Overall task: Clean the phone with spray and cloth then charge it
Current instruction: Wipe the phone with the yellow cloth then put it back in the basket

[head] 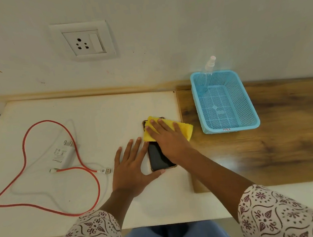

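Note:
A black phone [157, 158] lies screen up on the white board [88, 114]. My right hand [165, 138] presses a yellow cloth [184, 129] flat onto the phone's upper half. My left hand [132, 167] rests flat beside the phone, fingers spread, thumb against its lower edge. A clear spray bottle [207, 71] leans in the far left corner of the blue basket [244, 100]. A white charger plug [64, 153] and a red cable [25, 141] with its USB end [105, 171] lie to the left. A wall socket [84, 42] is above them.
The blue basket stands on a wooden tabletop [284, 136] to the right of the white board. A white cable [105, 189] loops near the red one. My knees in blue trousers [176, 236] show below the table's front edge.

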`<act>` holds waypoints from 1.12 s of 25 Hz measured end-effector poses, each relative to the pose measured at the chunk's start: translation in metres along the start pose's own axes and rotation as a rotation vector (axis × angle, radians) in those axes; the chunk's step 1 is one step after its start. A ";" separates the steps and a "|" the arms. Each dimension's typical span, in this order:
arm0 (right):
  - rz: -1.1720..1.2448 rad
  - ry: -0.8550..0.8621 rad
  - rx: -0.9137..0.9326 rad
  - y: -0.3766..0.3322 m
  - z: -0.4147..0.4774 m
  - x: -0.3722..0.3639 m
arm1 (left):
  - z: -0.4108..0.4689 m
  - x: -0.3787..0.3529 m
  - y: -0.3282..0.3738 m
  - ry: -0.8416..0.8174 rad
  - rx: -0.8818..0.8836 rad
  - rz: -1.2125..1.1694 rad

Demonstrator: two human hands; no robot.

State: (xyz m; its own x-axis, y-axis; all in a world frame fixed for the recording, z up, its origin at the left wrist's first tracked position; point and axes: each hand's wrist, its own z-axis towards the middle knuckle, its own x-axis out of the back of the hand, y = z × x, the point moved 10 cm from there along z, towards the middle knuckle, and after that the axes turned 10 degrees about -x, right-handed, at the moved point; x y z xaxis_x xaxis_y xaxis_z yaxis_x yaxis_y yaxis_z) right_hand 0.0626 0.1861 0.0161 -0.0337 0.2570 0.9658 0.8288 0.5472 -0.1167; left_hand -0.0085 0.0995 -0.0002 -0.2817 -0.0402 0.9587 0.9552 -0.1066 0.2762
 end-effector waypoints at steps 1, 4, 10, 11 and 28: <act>0.019 -0.004 -0.053 0.009 0.000 0.001 | 0.000 -0.001 0.000 -0.006 0.001 0.003; 0.134 0.013 -0.211 0.013 -0.004 0.002 | 0.000 -0.002 -0.001 -0.013 0.005 0.019; 0.153 0.011 -0.322 -0.019 -0.022 -0.011 | 0.001 0.001 0.002 -0.011 -0.014 0.010; 0.132 0.005 -0.284 -0.020 -0.023 -0.010 | 0.001 0.001 0.002 -0.009 -0.013 0.008; 0.077 -0.118 -0.076 -0.017 -0.079 -0.022 | 0.001 -0.002 0.002 -0.031 -0.018 0.008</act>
State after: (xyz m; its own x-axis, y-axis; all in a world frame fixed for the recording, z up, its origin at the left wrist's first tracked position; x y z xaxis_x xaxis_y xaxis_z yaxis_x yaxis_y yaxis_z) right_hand 0.0931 0.1086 0.0150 -0.0302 0.3900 0.9203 0.8711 0.4618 -0.1671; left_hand -0.0057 0.1000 -0.0010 -0.2711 -0.0098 0.9625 0.9554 -0.1242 0.2679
